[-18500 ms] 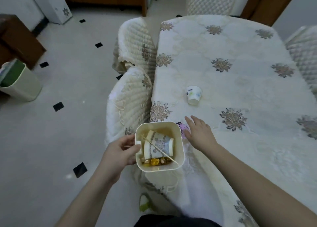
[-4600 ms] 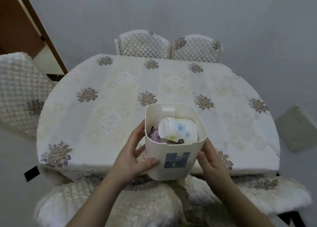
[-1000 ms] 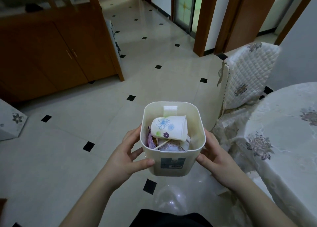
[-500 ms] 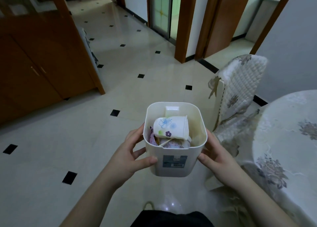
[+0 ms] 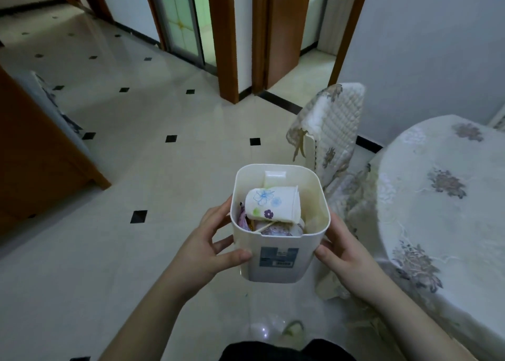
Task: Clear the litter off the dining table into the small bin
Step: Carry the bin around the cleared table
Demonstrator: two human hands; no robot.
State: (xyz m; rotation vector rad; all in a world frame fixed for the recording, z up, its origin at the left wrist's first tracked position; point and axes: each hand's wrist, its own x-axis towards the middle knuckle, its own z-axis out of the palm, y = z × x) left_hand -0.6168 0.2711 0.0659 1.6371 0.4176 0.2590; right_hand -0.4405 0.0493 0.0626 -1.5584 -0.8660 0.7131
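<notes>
Tiled floor (image 5: 153,185) below; two hands (image 5: 207,248) (image 5: 344,254) around one bin (image 5: 276,262), two cups (image 5: 273,203) inside.

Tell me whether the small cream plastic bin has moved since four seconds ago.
Yes. The small cream plastic bin, then over the cloth-covered dining table, is now left of it, above the floor.

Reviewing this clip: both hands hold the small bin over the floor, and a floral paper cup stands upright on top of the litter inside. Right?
Not quite. The head view shows the floral paper cup lying on its side, not upright, on the litter in the small bin. The left hand and right hand do hold it over the floor.
</notes>
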